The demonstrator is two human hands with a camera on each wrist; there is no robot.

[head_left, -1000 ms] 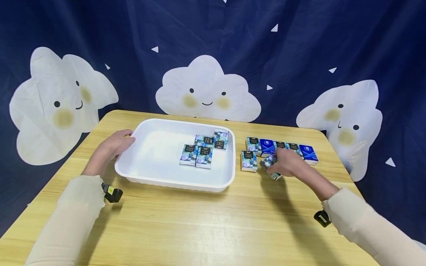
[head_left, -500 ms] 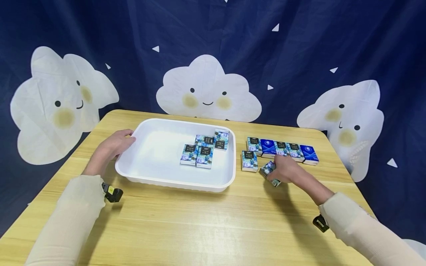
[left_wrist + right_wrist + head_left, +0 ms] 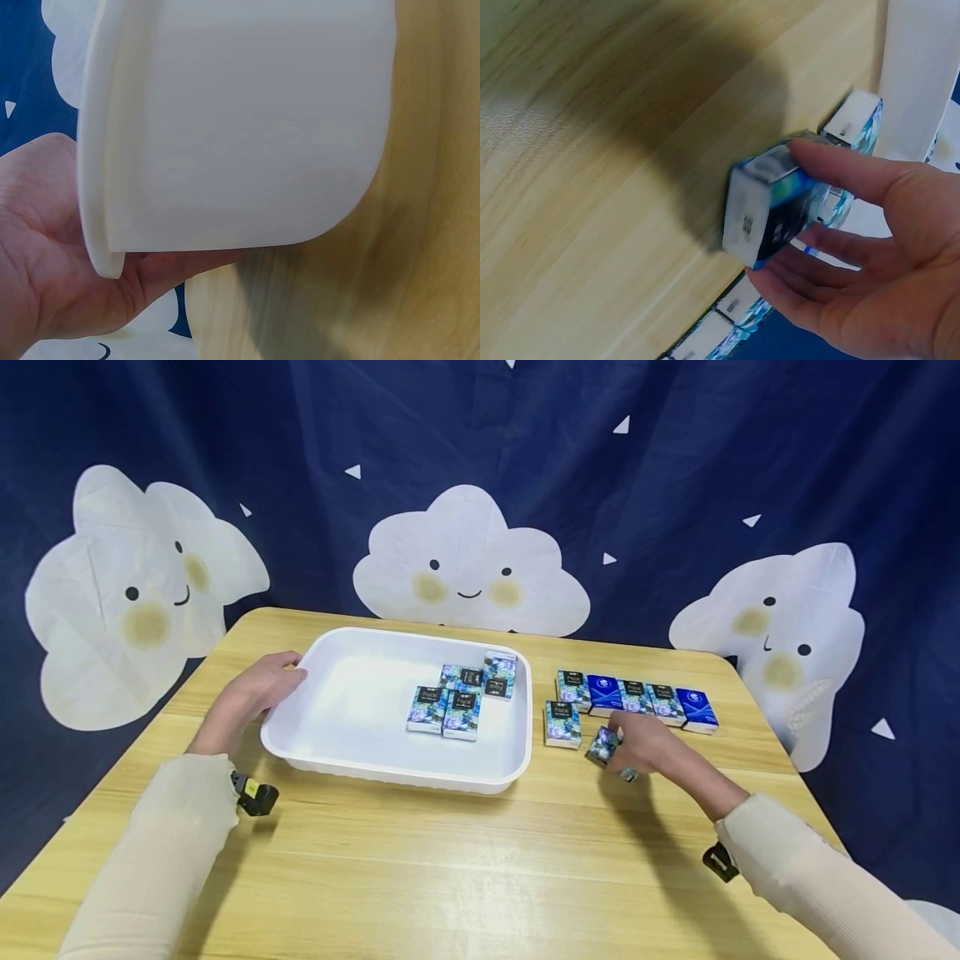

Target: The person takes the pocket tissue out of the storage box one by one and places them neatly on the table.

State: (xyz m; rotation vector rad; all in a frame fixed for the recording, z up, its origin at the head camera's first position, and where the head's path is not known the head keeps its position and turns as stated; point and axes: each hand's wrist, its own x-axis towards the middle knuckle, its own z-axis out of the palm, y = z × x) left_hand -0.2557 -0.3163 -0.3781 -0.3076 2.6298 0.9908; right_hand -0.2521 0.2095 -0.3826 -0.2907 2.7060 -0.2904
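My left hand grips the left side of a white plastic tray. In the left wrist view, its fingers reach under the tray's wall beside the rim. My right hand pinches a blue floral tissue pack between thumb and fingers, tilted, close over the table right of the tray. Another floral tissue pack lies just left of it. Behind the right hand runs a row of several packs, some floral, others plain blue like the blue pack at its right end.
Inside the tray, toward its right side, lie several floral packs. The wooden table ends at the back against a dark blue curtain printed with clouds.
My right hand has shifted slightly right and toward me with the tissue pack, turning it a little and uncovering more of the back row. The left hand and tray stay put.
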